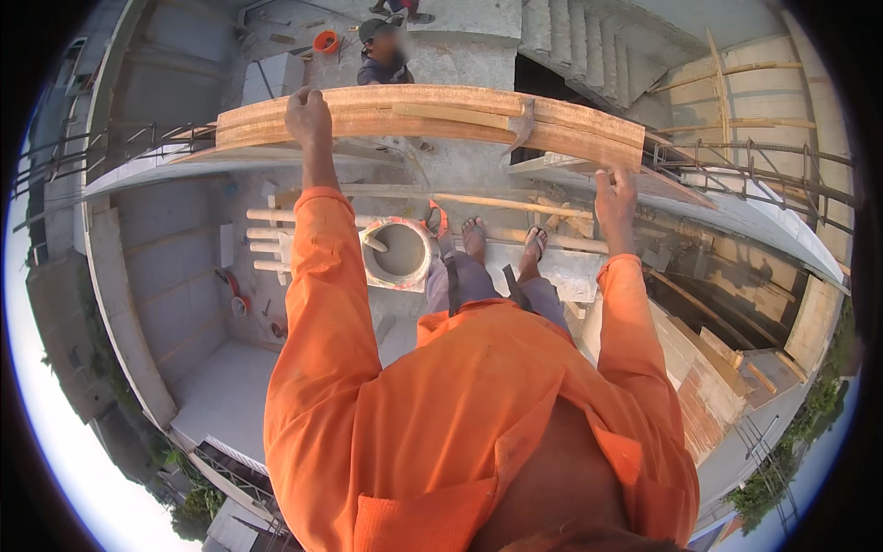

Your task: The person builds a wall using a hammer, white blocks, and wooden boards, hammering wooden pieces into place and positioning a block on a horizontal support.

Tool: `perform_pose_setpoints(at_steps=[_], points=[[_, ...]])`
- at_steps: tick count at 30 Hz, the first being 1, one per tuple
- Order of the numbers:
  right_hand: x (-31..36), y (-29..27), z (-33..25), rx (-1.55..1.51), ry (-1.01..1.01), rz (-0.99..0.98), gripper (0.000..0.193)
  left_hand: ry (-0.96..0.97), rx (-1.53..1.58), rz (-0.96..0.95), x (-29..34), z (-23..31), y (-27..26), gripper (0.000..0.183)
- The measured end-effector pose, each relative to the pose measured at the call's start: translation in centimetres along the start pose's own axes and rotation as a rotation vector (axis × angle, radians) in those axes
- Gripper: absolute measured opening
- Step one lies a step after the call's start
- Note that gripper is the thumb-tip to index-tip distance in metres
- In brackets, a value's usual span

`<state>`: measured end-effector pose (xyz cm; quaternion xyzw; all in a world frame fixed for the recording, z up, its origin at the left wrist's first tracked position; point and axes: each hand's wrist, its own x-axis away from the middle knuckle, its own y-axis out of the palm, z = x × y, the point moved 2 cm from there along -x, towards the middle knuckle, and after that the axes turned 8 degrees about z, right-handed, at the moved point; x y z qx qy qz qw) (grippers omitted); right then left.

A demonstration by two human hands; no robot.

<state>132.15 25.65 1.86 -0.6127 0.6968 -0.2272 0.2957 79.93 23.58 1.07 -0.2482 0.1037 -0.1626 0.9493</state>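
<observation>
A long reddish wooden board [340, 112] spans the top of the wall form in front of me, seeming curved through the lens. My left hand [308, 118] is closed over it near its left end. At the right end, my right hand [616, 189] pinches the board's near lower corner, fingers curled. On the board between my hands lies a hammer [522, 125], its pale wooden handle pointing left and its metal head toward the right. Neither hand touches the hammer. The fingertips of both hands are partly hidden.
Below me a round bucket [421, 276] of grey mortar holds a scoop-like tool, beside my sandalled feet on scaffold planks [566, 267]. Rebar [773, 175] sticks out past both board ends. Beyond the board are a person [386, 69], concrete stairs [589, 51] and an orange bucket [326, 41].
</observation>
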Motion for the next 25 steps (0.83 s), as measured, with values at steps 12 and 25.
perform_pose_setpoints(at_steps=[12, 25], points=[[4.3, 6.3, -3.2, -0.029, -0.336, -0.11, 0.016, -0.319, -0.315, -0.257, 15.6, -21.4, 1.1, 0.042], [17.7, 3.2, 14.6, 0.371, 0.371, -0.682, 0.017, -0.601, -0.586, -0.624, 18.8, -34.4, 17.5, 0.084]])
